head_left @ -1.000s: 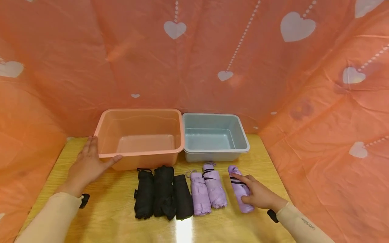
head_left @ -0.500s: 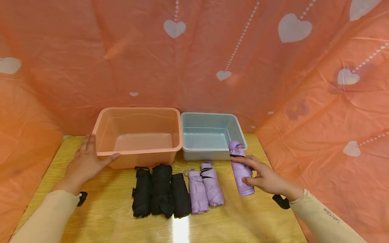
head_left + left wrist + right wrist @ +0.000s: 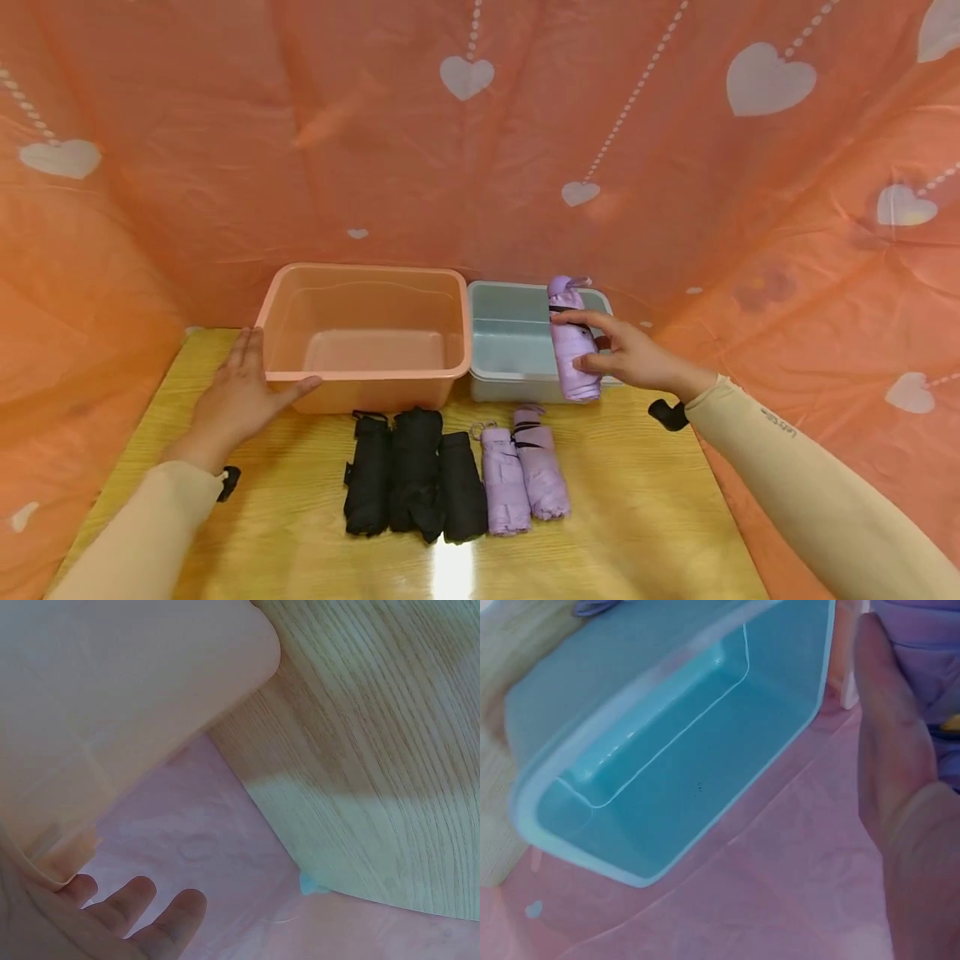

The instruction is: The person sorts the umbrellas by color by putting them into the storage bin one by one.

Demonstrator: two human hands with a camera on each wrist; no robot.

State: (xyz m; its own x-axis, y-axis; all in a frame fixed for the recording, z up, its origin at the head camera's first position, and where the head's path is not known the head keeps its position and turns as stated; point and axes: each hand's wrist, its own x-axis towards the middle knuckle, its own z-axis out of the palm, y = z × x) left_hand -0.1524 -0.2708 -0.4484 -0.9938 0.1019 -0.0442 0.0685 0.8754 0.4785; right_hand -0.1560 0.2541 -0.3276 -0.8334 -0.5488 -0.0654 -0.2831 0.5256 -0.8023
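Note:
My right hand [image 3: 626,354] grips a folded purple umbrella [image 3: 573,358] by its side, held up over the front right part of the blue-grey bin [image 3: 517,379]. In the right wrist view the umbrella [image 3: 922,652] shows at the upper right, beside the bin's inside. My left hand [image 3: 240,408] rests on the front left corner of the orange bin [image 3: 375,392], fingers along its left side and thumb along the front rim. The left wrist view shows several fingers [image 3: 176,922] extended beside that bin's wall.
In front of the bins, three folded black umbrellas [image 3: 415,475] and two folded purple umbrellas [image 3: 542,471] lie side by side on the wooden table [image 3: 300,533]. An orange cloth [image 3: 525,150] with white hearts hangs behind and at the sides.
My right hand has lifted the purple umbrella off the table and carried it forward, over the blue-grey bin. The left hand has stayed at the orange bin's corner.

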